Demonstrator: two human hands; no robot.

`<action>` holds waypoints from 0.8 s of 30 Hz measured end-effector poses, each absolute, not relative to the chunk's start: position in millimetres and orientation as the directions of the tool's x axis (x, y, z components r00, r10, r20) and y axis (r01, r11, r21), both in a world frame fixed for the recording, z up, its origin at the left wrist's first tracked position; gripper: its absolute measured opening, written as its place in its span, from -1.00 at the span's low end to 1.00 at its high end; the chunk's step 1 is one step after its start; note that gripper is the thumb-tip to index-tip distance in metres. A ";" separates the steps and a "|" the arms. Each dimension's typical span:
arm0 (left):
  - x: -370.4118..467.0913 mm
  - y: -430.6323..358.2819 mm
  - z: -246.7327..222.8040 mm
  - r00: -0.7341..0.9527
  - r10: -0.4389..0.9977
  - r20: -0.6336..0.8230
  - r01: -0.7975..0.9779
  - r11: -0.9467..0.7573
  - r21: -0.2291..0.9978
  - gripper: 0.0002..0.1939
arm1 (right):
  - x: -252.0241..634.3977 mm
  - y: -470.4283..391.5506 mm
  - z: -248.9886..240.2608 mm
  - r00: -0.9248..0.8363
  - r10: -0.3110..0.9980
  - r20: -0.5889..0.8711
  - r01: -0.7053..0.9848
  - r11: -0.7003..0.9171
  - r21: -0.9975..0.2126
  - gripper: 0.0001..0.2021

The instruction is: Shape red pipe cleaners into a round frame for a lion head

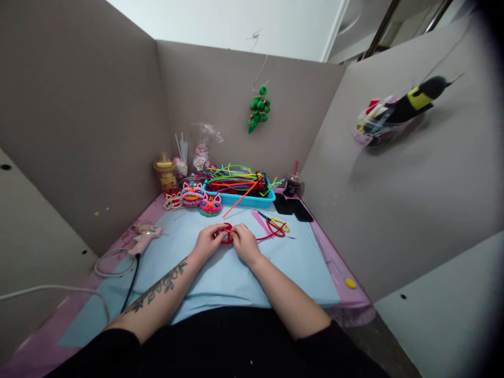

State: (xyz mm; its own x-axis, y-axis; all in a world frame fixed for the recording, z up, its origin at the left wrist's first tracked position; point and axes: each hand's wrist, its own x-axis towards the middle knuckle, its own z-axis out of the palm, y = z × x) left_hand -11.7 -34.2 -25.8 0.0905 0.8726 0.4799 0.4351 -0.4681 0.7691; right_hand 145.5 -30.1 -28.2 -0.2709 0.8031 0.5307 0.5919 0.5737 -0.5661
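A small red looped piece is held between both hands over the light blue cloth. My left hand pinches its left side, fingers closed. My right hand grips its right side, thumb and fingertips close to those of the left. A red strand runs out to the right of my right hand. Scissors with red and yellow handles lie beside it, near a pink strip. Behind my hands, an orange stem sticks out of the blue tray.
Colourful stems fill a blue tray at the back. Decorated faces and a cup stand left of it. A pink glue gun with cables lies left. Black phones and a jar sit right. Partition walls enclose three sides.
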 end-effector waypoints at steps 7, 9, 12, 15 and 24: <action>-11.4 -35.9 -24.6 0.059 0.850 0.524 0.489 -0.482 0.727 -0.79 | 144.0 -31.5 -25.4 -0.282 0.785 0.551 0.508 0.610 -0.608 -0.85; -11.5 -36.9 -23.8 0.071 0.830 0.553 0.517 -0.505 0.691 -0.80 | 143.0 -32.1 -25.1 -0.259 0.798 0.544 0.504 0.593 -0.629 -0.85; -11.5 -38.9 -22.1 0.118 0.784 0.610 0.557 -0.561 0.613 -0.82 | 141.3 -31.7 -26.0 -0.197 0.834 0.516 0.503 0.537 -0.677 -0.84; -11.6 -40.6 -21.0 0.159 0.736 0.658 0.571 -0.612 0.547 -0.82 | 139.3 -30.5 -27.2 -0.135 0.871 0.472 0.463 0.477 -0.747 -0.80; -13.4 -40.1 -23.4 0.185 0.699 0.690 0.567 -0.650 0.506 -0.80 | 137.1 -29.2 -28.0 -0.097 0.898 0.430 0.413 0.430 -0.803 -0.83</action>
